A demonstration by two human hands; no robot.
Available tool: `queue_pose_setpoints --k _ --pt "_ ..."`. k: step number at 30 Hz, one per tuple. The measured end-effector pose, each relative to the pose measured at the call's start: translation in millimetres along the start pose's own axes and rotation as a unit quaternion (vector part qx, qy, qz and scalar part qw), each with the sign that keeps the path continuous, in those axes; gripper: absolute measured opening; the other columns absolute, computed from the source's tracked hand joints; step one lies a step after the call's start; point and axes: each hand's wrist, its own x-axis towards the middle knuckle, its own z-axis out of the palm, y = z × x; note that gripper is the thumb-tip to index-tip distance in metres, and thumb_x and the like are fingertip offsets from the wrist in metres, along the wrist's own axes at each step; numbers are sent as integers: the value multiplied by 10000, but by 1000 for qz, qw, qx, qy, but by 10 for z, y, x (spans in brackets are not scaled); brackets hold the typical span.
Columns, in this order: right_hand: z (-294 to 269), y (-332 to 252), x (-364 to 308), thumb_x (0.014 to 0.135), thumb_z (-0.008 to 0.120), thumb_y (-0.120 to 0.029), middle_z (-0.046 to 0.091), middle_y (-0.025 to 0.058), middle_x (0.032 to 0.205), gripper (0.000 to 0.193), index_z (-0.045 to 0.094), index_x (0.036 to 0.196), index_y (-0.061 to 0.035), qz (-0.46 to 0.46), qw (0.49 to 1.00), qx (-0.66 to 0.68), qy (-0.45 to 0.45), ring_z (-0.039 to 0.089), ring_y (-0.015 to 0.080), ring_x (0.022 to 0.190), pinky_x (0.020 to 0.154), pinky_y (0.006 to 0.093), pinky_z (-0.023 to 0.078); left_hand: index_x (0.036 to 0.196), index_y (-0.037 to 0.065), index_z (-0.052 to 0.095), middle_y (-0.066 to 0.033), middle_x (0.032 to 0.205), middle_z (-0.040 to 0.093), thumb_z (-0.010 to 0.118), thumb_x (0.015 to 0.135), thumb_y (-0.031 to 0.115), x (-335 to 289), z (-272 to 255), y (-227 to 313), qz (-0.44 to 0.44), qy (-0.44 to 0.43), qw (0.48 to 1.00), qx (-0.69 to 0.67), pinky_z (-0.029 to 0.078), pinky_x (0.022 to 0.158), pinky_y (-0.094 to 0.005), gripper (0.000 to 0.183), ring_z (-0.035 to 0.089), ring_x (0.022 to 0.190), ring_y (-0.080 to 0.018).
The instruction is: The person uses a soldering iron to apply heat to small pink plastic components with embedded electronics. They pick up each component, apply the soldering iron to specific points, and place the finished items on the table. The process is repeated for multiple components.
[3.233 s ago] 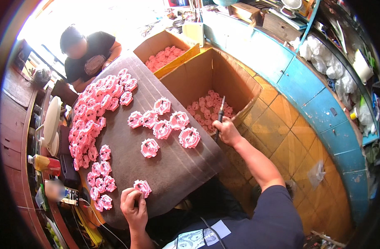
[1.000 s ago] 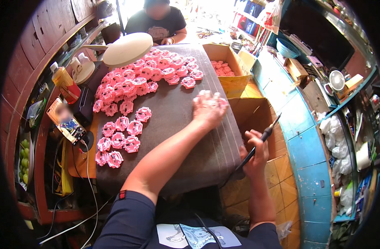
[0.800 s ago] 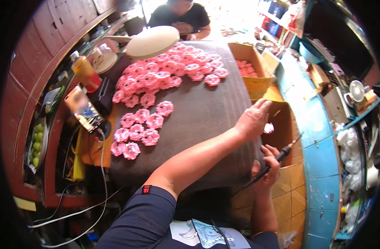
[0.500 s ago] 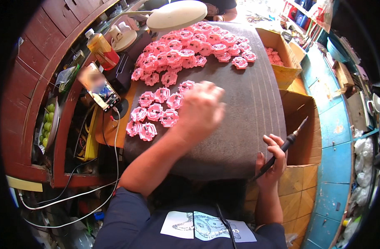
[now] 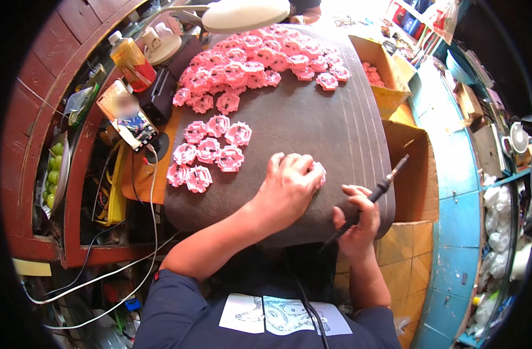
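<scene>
In the head view, the dark-covered table point(image 5: 289, 125) fills the middle. Over its near part is the left hand point(image 5: 288, 189), its fingers curled and gripping a single pink piece point(image 5: 320, 174), which pokes out on the hand's right side; whether that piece touches the table cannot be told. By the table's near right corner is the right hand point(image 5: 359, 224), fingers bent around the black handle of a pen-like tool point(image 5: 381, 189). Its thin metal tip points up and away, toward the table's right edge.

On the table's left side lies a loose group of eight pink pieces point(image 5: 208, 150), some touching. Across the table's far part spreads a large pile of similar pieces point(image 5: 242, 68), overlapping one another, with a pale lamp head point(image 5: 245, 14) above the table's far edge.

Left of the table stand a phone point(image 5: 126, 119) with a lit screen, a dark box point(image 5: 161, 98) and a bottle point(image 5: 132, 63) with a red and yellow label. Right of the table is an open cardboard box point(image 5: 416, 180); beside the table's far right part is another carton point(image 5: 388, 72) containing pink pieces.
</scene>
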Motion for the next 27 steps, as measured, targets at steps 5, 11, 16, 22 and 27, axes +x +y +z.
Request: queue_pose_setpoints --k 5,11,16,22,27 --pt "219 -183 -10 796 823 34 688 165 1080 439 579 1150 -55 -19 999 3 -33 656 396 992 860 502 530 1231 80 684 -109 1322 682 792 857 127 -337 -82 132 -32 13 994 -107 408 1100 -506 392 599 1283 -347" --pt "300 -208 0 768 778 109 678 147 974 441 579 1127 -52 -40 999 28 -7 655 370 886 813 478 541 1238 93 686 -94 1359 680 821 816 91 -410 -76 19 -29 16 988 -148 414 1095 -502 443 595 1292 -350" --pt "259 -211 40 825 755 109 688 142 991 358 591 1098 -53 -51 997 43 -47 666 331 920 827 427 558 1214 78 702 -155 1374 646 804 810 38 -399 -38 -43 -6 47 990 -131 441 1080 -513 418 607 1254 -376" --pt "316 -263 104 836 724 112 665 145 1006 340 600 1109 -48 -30 997 58 -43 647 304 879 795 398 542 1187 45 723 -180 1167 654 779 829 -20 -399 -56 80 -63 81 967 -234 554 917 -439 369 662 1068 -364" --pt "373 -263 82 787 734 107 636 128 938 420 607 1154 -55 26 996 81 -24 631 310 819 719 412 523 1141 51 745 -158 1070 678 780 867 33 -353 -6 29 -60 50 971 -227 576 865 -431 277 697 973 -353"
